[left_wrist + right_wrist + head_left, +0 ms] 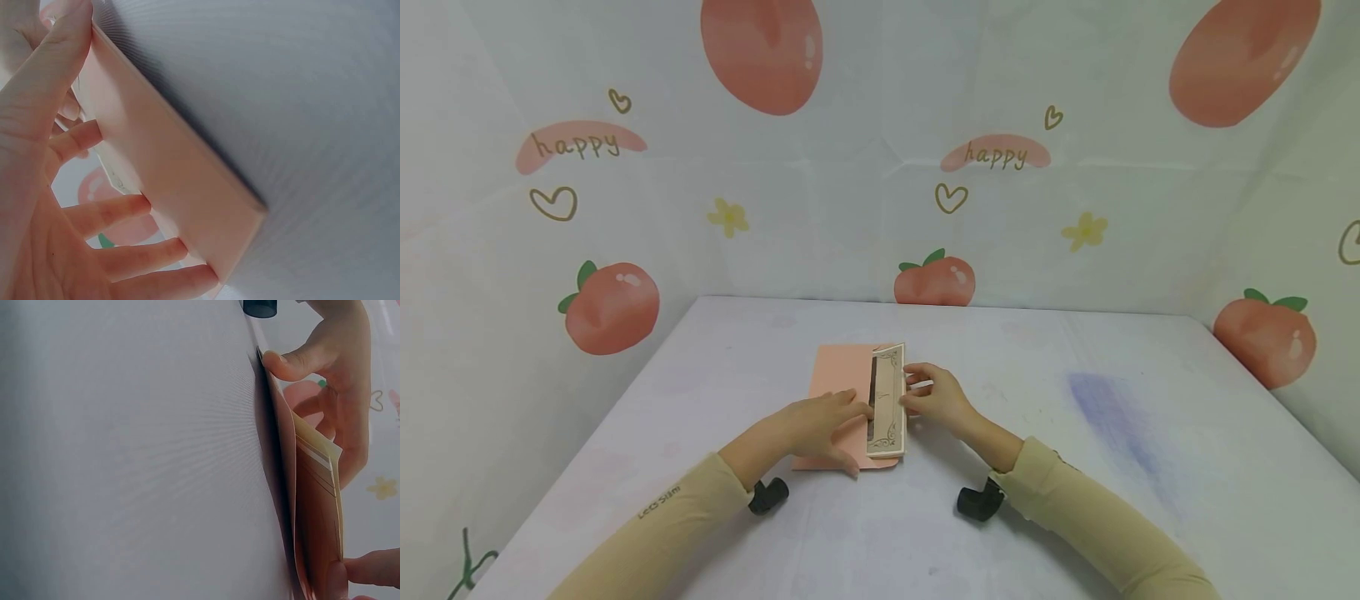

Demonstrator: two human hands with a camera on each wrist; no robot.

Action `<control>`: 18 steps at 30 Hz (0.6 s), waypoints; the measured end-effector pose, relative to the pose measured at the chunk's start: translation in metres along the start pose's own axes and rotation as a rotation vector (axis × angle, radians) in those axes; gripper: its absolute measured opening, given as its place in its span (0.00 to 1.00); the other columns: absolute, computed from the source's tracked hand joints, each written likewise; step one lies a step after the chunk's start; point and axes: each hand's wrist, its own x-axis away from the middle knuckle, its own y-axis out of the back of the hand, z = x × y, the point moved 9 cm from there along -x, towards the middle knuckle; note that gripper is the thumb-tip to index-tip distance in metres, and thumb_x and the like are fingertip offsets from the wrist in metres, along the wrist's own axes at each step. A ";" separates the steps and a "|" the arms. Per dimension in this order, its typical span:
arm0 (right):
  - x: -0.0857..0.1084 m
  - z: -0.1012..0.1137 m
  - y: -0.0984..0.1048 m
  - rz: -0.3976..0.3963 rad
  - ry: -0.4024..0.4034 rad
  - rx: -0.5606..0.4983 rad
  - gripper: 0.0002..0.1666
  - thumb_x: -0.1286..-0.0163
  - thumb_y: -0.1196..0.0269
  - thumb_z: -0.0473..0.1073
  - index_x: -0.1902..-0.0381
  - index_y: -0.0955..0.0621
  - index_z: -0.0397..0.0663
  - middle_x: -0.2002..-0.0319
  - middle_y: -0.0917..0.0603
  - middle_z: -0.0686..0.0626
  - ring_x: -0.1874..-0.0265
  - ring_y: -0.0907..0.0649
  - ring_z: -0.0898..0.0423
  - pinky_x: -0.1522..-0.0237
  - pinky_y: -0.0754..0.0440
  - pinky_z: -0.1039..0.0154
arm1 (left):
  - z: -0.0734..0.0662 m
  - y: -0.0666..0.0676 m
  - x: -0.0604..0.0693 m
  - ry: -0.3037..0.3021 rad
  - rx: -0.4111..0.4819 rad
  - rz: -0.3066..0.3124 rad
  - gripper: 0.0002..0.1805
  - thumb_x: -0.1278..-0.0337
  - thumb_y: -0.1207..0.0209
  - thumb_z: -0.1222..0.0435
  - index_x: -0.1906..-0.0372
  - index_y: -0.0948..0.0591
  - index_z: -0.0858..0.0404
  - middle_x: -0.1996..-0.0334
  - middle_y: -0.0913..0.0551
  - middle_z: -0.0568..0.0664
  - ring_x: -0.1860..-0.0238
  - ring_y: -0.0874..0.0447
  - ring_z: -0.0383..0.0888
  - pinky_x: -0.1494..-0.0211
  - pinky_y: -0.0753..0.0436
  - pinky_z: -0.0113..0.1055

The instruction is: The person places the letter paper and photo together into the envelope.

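Note:
A flat pink envelope (842, 367) lies on the table. Along its right side stands a cream card panel (891, 400) with dark scroll ornament at its corners and a dark strip beside it. My left hand (816, 421) rests on the pink envelope with fingers spread; in the left wrist view its fingertips touch the pink surface (150, 156). At the panel's right edge my right hand (943, 404) pinches the cream card between thumb and fingers. The right wrist view shows layered cream edges (322, 469) raised from the pink sheet (280, 437); what lies inside is mostly hidden.
A white cloth covers the table (1037, 525), with a bluish smudge (1112, 425) at the right. Behind hangs a white curtain (850, 192) printed with peaches, hearts and flowers. Black wrist cameras (979, 502) sit under both cuffs. A green cord (469, 567) shows at lower left.

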 end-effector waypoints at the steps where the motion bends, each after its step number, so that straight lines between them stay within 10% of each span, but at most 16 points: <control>1: 0.000 0.000 0.000 -0.001 -0.004 -0.004 0.30 0.45 0.37 0.27 0.42 0.29 0.32 0.54 0.23 0.36 0.62 0.17 0.52 0.66 0.15 0.62 | 0.000 0.000 0.000 -0.002 -0.002 -0.001 0.41 0.64 0.35 0.36 0.40 0.33 0.45 0.33 0.36 0.58 0.35 0.33 0.62 0.42 0.26 0.57; 18: 0.005 0.010 -0.003 0.021 0.012 0.008 0.30 0.44 0.37 0.27 0.42 0.30 0.28 0.53 0.24 0.32 0.57 0.17 0.43 0.63 0.15 0.58 | 0.000 0.001 0.000 0.007 0.002 0.004 0.41 0.65 0.35 0.36 0.41 0.32 0.44 0.32 0.37 0.57 0.35 0.34 0.63 0.42 0.26 0.57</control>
